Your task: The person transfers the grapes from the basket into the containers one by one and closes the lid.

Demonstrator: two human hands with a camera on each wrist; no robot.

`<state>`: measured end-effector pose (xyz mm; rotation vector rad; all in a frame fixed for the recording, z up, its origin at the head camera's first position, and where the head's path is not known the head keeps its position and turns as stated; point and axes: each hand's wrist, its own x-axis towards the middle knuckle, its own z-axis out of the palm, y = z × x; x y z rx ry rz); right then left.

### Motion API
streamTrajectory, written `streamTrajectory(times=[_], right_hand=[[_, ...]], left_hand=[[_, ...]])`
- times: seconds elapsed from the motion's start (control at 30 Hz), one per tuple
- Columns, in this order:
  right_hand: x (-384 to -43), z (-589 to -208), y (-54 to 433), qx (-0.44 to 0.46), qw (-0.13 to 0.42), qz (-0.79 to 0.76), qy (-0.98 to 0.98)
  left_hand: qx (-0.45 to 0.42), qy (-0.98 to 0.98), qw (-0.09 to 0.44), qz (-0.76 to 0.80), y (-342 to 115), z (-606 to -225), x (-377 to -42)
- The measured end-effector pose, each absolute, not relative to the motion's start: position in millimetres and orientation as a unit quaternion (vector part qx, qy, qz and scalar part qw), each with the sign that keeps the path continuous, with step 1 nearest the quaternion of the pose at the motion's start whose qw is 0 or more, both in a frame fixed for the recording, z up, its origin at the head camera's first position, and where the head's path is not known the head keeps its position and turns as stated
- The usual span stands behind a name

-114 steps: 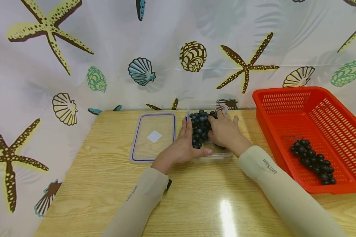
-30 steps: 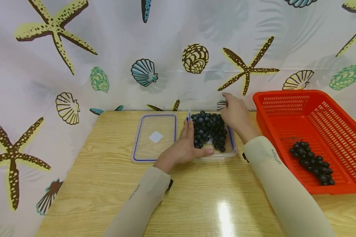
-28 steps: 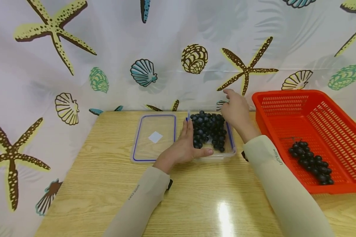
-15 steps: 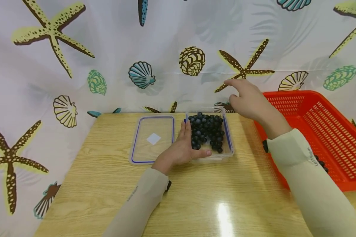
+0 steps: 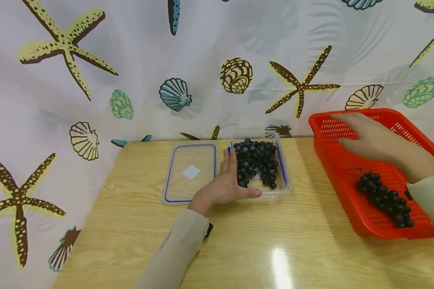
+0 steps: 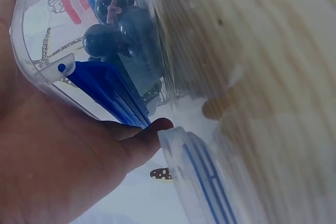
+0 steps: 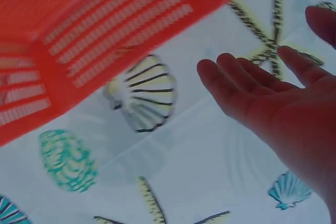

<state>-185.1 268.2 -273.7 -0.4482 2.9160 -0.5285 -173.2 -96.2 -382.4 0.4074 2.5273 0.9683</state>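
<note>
In the head view my left hand (image 5: 222, 184) rests at the near left corner of a clear plastic food container (image 5: 283, 188), straight fingers along its left side and thumb across its front rim. Bunches of dark grapes (image 5: 254, 154) lie inside, with part of the container bottom showing near the front. The left wrist view shows the hand against the wall beside a blue flap (image 6: 107, 90). My right hand (image 5: 372, 138) hovers over the red basket (image 5: 361, 224), fingers extended and nothing held. Below it, another bunch of dark grapes (image 5: 385, 200) lies in the basket.
A clear lid (image 5: 181, 192) with a blue seal lies flat on the wooden table (image 5: 246, 249), left of the container. Behind the table hangs a white cloth (image 5: 202, 52) printed with shells and starfish.
My right hand has left the grapes in the container, risen behind it and moved right to above the red basket. The left hand has stayed at the container's corner.
</note>
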Motion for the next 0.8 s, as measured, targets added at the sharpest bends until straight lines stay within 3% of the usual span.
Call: streamTrajectory(times=[0.23,0.5,0.7,0.8], right_hand=[[-182.9,-310.5,320.2,-0.122,0.180,-0.130,0.967],[-182.0,-351.0,357.9,-0.066,0.346,-0.091,0.932],[-186.8,-362.4,357.0,-0.038,0.389,-0.119,0.913],[-188.8,-359.7,353.2,-0.067,0.365,-0.143,0.918]], left_hand=[[0.145,0.904,0.203,0.347,-98.2,-380.4,-171.3],[0.149,0.905,0.203,0.343,-97.7,-381.8,-171.5],[0.156,0.910,0.197,0.330,-97.9,-382.9,-171.7],[0.157,0.913,0.193,0.322,-98.5,-382.5,-171.8]])
